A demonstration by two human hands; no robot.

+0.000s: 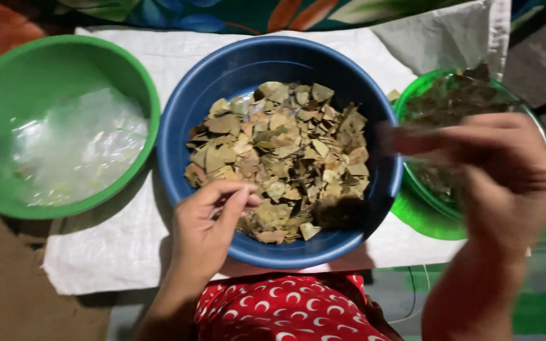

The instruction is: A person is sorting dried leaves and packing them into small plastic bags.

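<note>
Filling the middle of the frame, a round blue plastic basin (178, 136) holds a heap of dry, brownish-green broken leaf pieces (282, 158) that covers most of its floor. The left hand (205, 230) rests at the lower left rim of that basin, fingers bent inward with thumb and fingertips pinched together just over the near edge of the leaf heap; something thin seems to sit between them, though it is too small to tell what. The right hand (507, 170), blurred by motion, hangs at the right of the frame above a green translucent plastic bowl (424, 218) that carries darker leaf pieces (450, 101). Its fingers are stretched toward the left and close around a long, dark, smeared shape, most likely a leaf, but the blur hides how firmly it is held.

At the upper left sits a round green plastic basin (7, 76) with crumpled clear plastic bags (80, 148) lying inside. All three vessels stand on a white woven sheet (109, 252) spread over the ground, with the blue basin between the two green ones. At the lower centre of the frame shows a red cloth patterned with white crescents (285, 312), just below the blue basin's near rim.
</note>
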